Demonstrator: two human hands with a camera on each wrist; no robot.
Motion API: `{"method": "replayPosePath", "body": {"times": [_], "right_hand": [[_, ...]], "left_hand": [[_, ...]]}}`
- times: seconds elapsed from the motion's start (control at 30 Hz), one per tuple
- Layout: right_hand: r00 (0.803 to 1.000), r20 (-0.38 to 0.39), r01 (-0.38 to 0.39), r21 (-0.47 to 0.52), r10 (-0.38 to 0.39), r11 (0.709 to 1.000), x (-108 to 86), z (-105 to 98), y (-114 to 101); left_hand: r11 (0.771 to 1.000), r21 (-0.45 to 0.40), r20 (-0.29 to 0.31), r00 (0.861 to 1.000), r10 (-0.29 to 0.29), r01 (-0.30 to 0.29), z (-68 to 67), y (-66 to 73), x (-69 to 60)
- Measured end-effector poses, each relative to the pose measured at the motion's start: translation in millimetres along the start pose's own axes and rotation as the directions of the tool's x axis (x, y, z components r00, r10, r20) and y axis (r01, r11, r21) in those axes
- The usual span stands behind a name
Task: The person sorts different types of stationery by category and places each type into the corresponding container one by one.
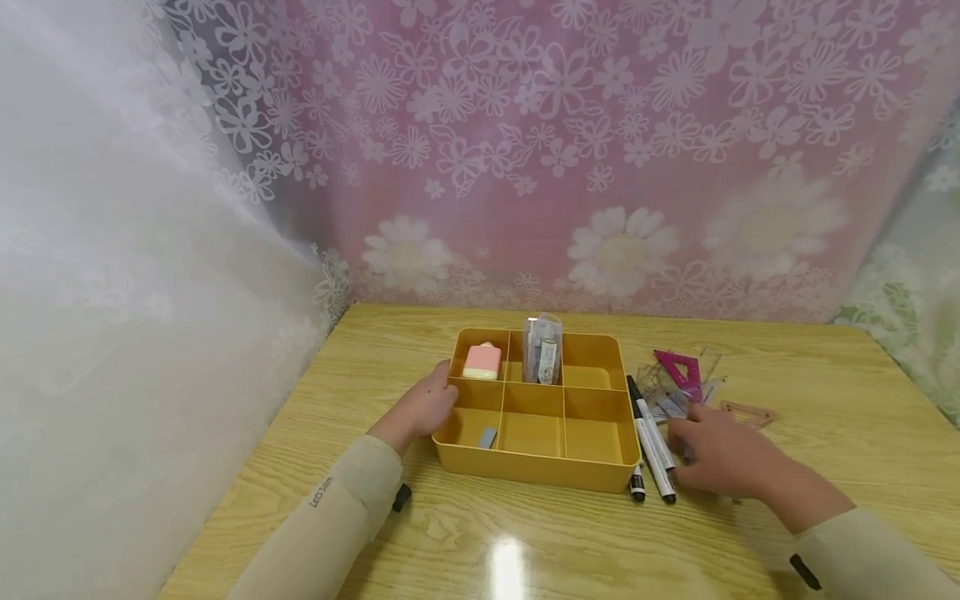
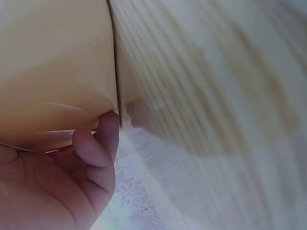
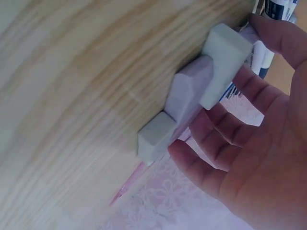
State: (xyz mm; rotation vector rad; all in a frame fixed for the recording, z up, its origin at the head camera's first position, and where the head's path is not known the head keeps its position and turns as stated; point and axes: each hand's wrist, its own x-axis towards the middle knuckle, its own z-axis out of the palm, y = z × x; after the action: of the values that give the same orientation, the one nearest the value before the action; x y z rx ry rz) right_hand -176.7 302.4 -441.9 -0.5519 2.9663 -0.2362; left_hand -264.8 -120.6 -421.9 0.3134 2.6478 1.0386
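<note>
A yellow compartment box (image 1: pixel 517 473) sits on the table, and my left hand (image 1: pixel 427 404) grips its left wall. In the left wrist view, curled fingers (image 2: pixel 93 151) lie against the box's smooth side (image 2: pixel 57 72). My right hand (image 1: pixel 723 450) is low over the table, right of several markers (image 1: pixel 654 450). The right wrist view shows its loosely bent fingers (image 3: pixel 208 136) beside a white eraser (image 3: pixel 225 62), a pale purple eraser (image 3: pixel 189 88) and a smaller white eraser (image 3: pixel 157 136). Another pale purple piece near the thumb is mostly hidden.
Inside the box are a pink-and-cream item (image 1: pixel 482 362), a clear pack (image 1: pixel 543 350) with small contents, and a grey-blue eraser (image 1: pixel 487 437). Right of the box lie a magenta set square (image 1: pixel 678 371), an orange-tinted clear set square (image 1: pixel 748 413) and other clear rulers. A floral curtain (image 1: pixel 525 167) hangs behind.
</note>
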Motion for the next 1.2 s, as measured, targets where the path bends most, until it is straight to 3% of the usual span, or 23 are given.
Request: {"method": "replayPosePath", "body": {"times": [0.3, 0.57, 0.87, 1.03, 1.2], "right_hand": [[0.997, 0.077, -0.025, 0.041, 0.021, 0.999, -9.5, -11.9, 7.3], [0.997, 0.07, 0.046, -0.026, -0.044, 0.999, -7.7, -18.9, 14.4], [0.996, 0.089, -0.021, 0.012, 0.02, 1.0, -5.9, -17.8, 16.4], [0.996, 0.071, -0.053, 0.073, 0.048, 0.996, -9.0, -25.9, 11.7], [1.0, -0.001, -0.007, 0.114, 0.007, 0.993, -6.0, -44.8, -1.9]], "left_hand": [[1.0, 0.003, 0.004, 1.0, -0.005, 0.005, 0.4, -1.3, 1.2], [1.0, 0.0, 0.004, 1.0, -0.014, 0.014, -0.3, 0.9, -0.2], [1.0, -0.015, 0.001, 1.0, -0.013, 0.013, -0.2, 0.6, 0.2], [1.0, -0.014, 0.002, 1.0, -0.014, 0.014, -0.1, -0.4, 0.7], [1.0, -0.018, 0.003, 1.0, -0.016, 0.016, -0.1, -0.2, 0.0]]}}
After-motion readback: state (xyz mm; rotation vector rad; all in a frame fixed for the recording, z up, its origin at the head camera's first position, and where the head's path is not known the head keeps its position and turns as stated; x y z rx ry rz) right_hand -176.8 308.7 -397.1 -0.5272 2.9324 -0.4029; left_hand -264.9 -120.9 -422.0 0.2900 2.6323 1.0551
